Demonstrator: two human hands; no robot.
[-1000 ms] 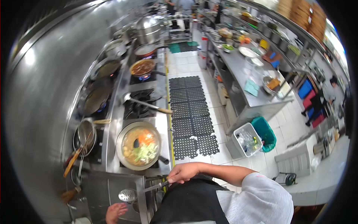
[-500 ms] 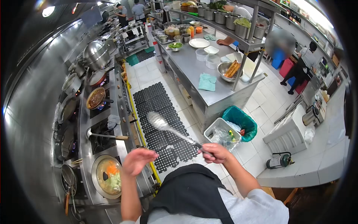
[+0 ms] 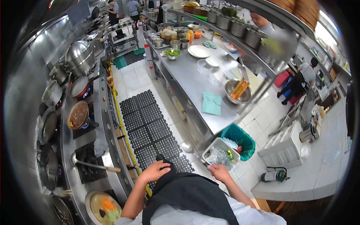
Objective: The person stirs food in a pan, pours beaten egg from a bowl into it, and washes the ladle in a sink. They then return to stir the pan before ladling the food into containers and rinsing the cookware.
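My right hand point(image 3: 219, 172) is closed on the handle of a metal serving spoon point(image 3: 187, 147). The spoon points forward and left over the floor, its bowl blurred, close to a white bin point(image 3: 213, 152) lined with plastic. My left hand point(image 3: 155, 171) is in front of the black apron point(image 3: 187, 195), fingers loosely apart and nothing in it. To its left, on the stove, a ladle with a wooden handle point(image 3: 113, 169) lies across a burner. Nearer me is a pan of orange and pale green shredded food point(image 3: 94, 208).
A pan of brown sauce point(image 3: 79, 116) sits over a lit burner. Black rubber matting point(image 3: 144, 123) covers the aisle. On the right, the steel table point(image 3: 187, 80) holds a bowl of golden rolls point(image 3: 229, 88) and a green cloth point(image 3: 212, 103). A green-lined bin point(image 3: 248, 148) stands below. Co-workers are farther off.
The view has shifted and turned. My right hand has lowered the spoon toward the white bin, and my left hand has moved from beside the stove to in front of the apron.
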